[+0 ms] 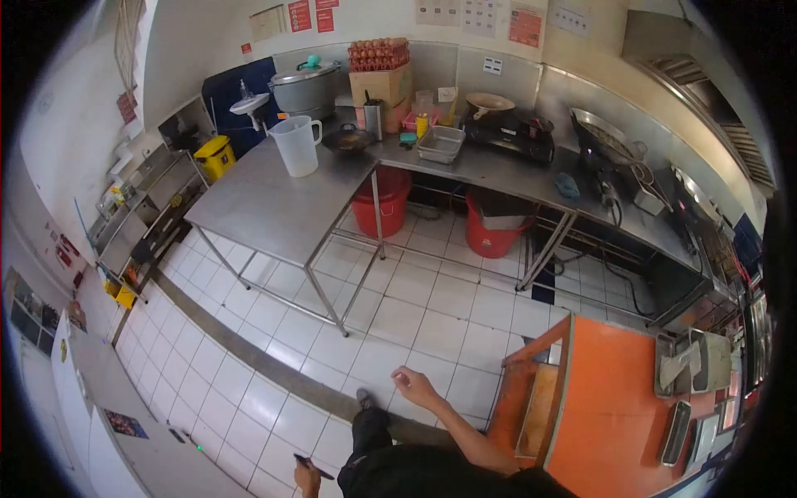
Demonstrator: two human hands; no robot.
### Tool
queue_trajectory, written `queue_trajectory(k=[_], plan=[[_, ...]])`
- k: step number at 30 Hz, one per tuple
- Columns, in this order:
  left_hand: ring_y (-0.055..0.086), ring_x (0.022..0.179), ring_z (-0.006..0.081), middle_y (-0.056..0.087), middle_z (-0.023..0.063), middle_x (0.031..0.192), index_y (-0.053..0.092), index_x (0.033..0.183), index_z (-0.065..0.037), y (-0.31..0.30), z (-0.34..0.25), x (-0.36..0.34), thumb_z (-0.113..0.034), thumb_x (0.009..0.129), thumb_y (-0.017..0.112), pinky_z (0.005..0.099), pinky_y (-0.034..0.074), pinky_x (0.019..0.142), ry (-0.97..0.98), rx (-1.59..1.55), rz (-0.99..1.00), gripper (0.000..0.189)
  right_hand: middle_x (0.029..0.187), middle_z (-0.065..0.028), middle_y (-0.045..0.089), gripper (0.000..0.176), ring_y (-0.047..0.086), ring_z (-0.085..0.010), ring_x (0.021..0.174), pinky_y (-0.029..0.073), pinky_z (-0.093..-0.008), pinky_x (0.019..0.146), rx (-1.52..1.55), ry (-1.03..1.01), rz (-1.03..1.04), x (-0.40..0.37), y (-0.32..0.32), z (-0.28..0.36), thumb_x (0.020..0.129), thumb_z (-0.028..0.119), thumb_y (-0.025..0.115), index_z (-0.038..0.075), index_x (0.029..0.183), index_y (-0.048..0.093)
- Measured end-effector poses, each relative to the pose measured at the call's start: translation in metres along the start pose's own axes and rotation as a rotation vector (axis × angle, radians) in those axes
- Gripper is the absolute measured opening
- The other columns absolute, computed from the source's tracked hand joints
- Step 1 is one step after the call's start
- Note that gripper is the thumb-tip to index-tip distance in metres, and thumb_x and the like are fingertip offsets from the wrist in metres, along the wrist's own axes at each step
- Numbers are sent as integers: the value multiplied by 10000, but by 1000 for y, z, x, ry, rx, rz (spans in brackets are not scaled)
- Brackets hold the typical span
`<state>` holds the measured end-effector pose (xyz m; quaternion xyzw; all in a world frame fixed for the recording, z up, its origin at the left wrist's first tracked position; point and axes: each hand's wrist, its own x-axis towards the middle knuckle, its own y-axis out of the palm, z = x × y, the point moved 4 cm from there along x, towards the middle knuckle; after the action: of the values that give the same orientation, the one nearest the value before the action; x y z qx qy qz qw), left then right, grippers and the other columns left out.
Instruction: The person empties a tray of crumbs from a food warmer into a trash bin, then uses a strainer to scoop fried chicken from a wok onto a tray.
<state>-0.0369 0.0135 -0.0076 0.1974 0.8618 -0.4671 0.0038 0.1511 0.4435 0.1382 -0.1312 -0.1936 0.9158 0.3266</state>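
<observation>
My left hand (307, 478) is low in the view beside my leg, closed around a thin dark object (314, 466) whose kind I cannot make out. My right hand (417, 388) hangs over the tiled floor in front of my body. Its fingers are loosely bent, with nothing visible in them. The orange-topped table (610, 390) stands to the right of that forearm, apart from it. One shoe (364, 399) shows below on the floor.
Ahead, a steel table (274, 199) bears a plastic measuring jug (296, 147) and a dark wok (349, 139). Red bins (495, 234) stand under the steel counter (498, 173), which carries a stove (510, 137). Metal trays (674, 432) lie on the orange table. A white cabinet (141, 456) is at left.
</observation>
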Motion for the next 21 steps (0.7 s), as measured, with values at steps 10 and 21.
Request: queue_trajectory(k=[10, 21], plan=[[627, 859, 418, 661, 196, 938, 552, 1057, -74, 128, -412, 301, -281, 912, 524, 511, 488, 740, 597, 28, 310, 254, 889, -113, 664, 273, 656, -229, 723, 533, -421, 642, 781, 1031, -564, -39, -15, -283, 843, 156, 569, 13, 1073, 601], [597, 557, 306, 587, 132, 621, 645, 892, -87, 103, -926, 481, -262, 891, 597, 381, 444, 507, 1096, -218, 112, 182, 772, -26, 602, 213, 569, -156, 633, 468, -317, 509, 926, 1224, -759, 22, -15, -306, 901, 285, 590, 72, 908, 584]])
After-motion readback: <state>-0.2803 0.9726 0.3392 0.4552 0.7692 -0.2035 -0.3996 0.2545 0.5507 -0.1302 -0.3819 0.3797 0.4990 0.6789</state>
